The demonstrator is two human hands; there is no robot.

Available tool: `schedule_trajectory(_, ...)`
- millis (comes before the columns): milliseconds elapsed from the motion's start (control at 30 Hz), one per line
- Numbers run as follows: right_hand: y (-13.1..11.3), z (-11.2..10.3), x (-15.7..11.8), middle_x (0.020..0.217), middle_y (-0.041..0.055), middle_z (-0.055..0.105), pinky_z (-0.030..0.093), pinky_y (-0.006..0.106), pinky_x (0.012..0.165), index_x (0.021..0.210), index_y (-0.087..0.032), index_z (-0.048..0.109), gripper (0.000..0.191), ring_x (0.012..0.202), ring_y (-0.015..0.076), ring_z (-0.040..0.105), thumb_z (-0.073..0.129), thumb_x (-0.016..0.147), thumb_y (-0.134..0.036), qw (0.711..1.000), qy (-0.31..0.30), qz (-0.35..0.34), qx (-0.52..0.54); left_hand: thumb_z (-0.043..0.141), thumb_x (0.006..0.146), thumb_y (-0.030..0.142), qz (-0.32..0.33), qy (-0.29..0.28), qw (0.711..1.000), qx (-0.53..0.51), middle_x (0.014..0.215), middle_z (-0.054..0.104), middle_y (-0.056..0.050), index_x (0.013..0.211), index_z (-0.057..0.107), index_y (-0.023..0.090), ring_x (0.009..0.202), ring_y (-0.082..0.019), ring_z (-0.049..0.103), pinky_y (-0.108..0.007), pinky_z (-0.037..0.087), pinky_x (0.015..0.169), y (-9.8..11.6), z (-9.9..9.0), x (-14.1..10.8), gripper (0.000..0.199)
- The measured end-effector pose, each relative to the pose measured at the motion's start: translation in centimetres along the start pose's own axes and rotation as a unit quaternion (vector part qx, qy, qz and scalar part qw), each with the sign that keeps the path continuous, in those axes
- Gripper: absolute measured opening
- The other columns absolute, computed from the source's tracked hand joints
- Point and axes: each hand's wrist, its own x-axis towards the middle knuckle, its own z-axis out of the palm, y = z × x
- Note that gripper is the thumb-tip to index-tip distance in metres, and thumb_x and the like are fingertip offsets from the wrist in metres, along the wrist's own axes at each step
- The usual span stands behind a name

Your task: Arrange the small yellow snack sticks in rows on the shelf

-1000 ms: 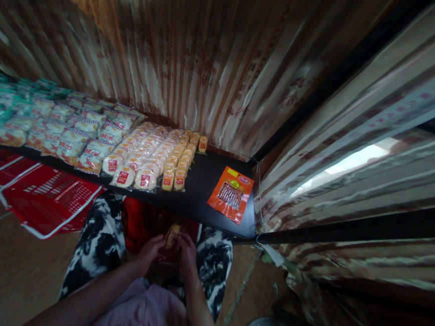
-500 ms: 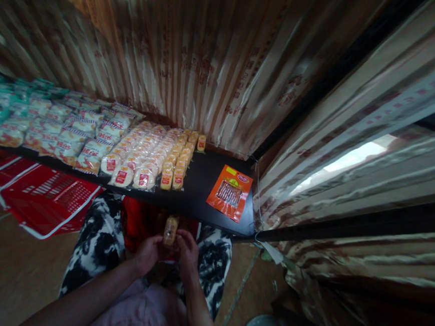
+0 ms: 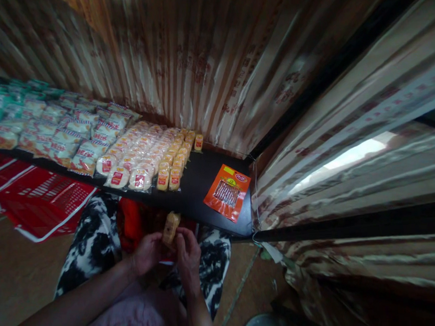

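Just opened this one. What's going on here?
A person holds a small wrapped snack upright between the left hand and right hand, near the front edge of a black table. On it stand rows of packets; an orange packet lies apart, toward the right end.
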Motion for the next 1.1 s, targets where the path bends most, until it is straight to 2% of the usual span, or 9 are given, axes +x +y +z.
schedule_trajectory(233, -0.8, -1.1, 0.8, 0.091, 0.0059, 0.067, 0.048, 0.027, 0.077, 0.096, -0.018, 0.064, 0.026, 0.085, 0.0171, 0.061, 0.046, 0.086, -0.034, 0.999, 0.001, -0.019, -0.031, 0.05, 0.078, 0.02, 0.02, 0.001, 0.999, 0.038, 0.076, 0.069, -0.005, 0.093, 0.063, 0.012, 0.066, -0.016, 0.062, -0.028, 0.046, 0.066, 0.7, 1.9, 0.0, 0.022)
schedule_trajectory(433, -1.1, -1.6, 1.6, 0.104, 0.0085, 0.066, 0.049, 0.029, 0.081, 0.108, -0.017, 0.059, 0.033, 0.094, 0.0189, 0.062, 0.049, 0.085, -0.038, 0.999, 0.016, 0.013, -0.027, 0.061, 0.073, 0.019, 0.077, 0.002, 0.992, 0.096, 0.093, 0.07, -0.005, 0.103, 0.062, 0.016, 0.079, -0.018, 0.065, -0.028, 0.047, 0.073, 1.3, 3.4, 0.6, 0.031)
schedule_trajectory(567, -1.3, -1.9, 2.2, 0.102, 0.0084, 0.067, 0.05, 0.03, 0.078, 0.11, -0.017, 0.059, 0.033, 0.088, 0.0187, 0.063, 0.052, 0.084, -0.036, 0.999, 0.013, -0.005, -0.046, 0.065, 0.069, 0.023, 0.118, 0.044, 0.982, 0.14, 0.092, 0.07, -0.005, 0.1, 0.064, 0.016, 0.085, -0.02, 0.065, -0.031, 0.046, 0.08, 1.6, 5.0, 1.0, 0.032)
schedule_trajectory(667, -1.3, -2.2, 2.5, 0.103, 0.0091, 0.066, 0.05, 0.031, 0.079, 0.111, -0.017, 0.058, 0.034, 0.089, 0.0191, 0.063, 0.054, 0.083, -0.036, 0.998, 0.004, -0.01, -0.061, 0.065, 0.067, 0.024, 0.146, 0.088, 0.963, 0.208, 0.087, 0.071, -0.004, 0.093, 0.065, 0.015, 0.084, -0.022, 0.064, -0.03, 0.046, 0.08, 1.8, 6.1, 0.9, 0.028)
schedule_trajectory(733, -1.4, -2.4, 2.5, 0.103, 0.0096, 0.066, 0.05, 0.031, 0.079, 0.111, -0.016, 0.058, 0.036, 0.09, 0.0196, 0.062, 0.056, 0.081, -0.037, 0.997, 0.008, -0.009, -0.074, 0.063, 0.067, 0.025, 0.156, 0.09, 0.952, 0.247, 0.085, 0.071, -0.004, 0.091, 0.065, 0.014, 0.083, -0.022, 0.064, -0.03, 0.046, 0.078, 1.9, 6.7, 0.8, 0.026)
schedule_trajectory(800, -1.5, -2.6, 2.4, 0.103, 0.0093, 0.065, 0.049, 0.032, 0.08, 0.111, -0.017, 0.058, 0.037, 0.091, 0.02, 0.062, 0.058, 0.08, -0.036, 0.996, 0.01, -0.016, -0.086, 0.061, 0.069, 0.025, 0.164, 0.093, 0.941, 0.28, 0.084, 0.07, -0.003, 0.09, 0.065, 0.015, 0.082, -0.021, 0.063, -0.029, 0.046, 0.076, 1.9, 7.0, 0.7, 0.023)
schedule_trajectory(933, -1.7, -2.3, 2.3, 0.104, 0.0086, 0.064, 0.048, 0.033, 0.084, 0.109, -0.018, 0.059, 0.032, 0.094, 0.02, 0.06, 0.057, 0.081, -0.033, 0.994, 0.013, -0.048, -0.098, 0.062, 0.07, 0.023, 0.197, 0.141, 0.914, 0.326, 0.082, 0.069, -0.003, 0.081, 0.066, 0.016, 0.087, -0.023, 0.061, -0.029, 0.044, 0.082, 1.9, 6.8, 0.8, 0.014)
schedule_trajectory(1000, -1.8, -2.0, 2.4, 0.104, 0.0087, 0.064, 0.048, 0.034, 0.085, 0.109, -0.018, 0.059, 0.032, 0.095, 0.02, 0.06, 0.058, 0.081, -0.032, 0.992, 0.024, -0.067, -0.106, 0.064, 0.069, 0.021, 0.213, 0.155, 0.907, 0.328, 0.084, 0.069, -0.004, 0.079, 0.067, 0.016, 0.091, -0.024, 0.06, -0.029, 0.042, 0.087, 2.1, 6.7, 0.9, 0.012)
schedule_trajectory(1100, -2.0, -1.6, 2.7, 0.104, 0.0087, 0.063, 0.048, 0.034, 0.085, 0.109, -0.019, 0.058, 0.032, 0.095, 0.0202, 0.059, 0.058, 0.08, -0.031, 0.989, 0.031, -0.085, -0.118, 0.063, 0.07, 0.019, 0.229, 0.142, 0.909, 0.317, 0.088, 0.07, -0.004, 0.083, 0.067, 0.017, 0.097, -0.025, 0.059, -0.03, 0.04, 0.091, 2.4, 6.8, 0.9, 0.014)
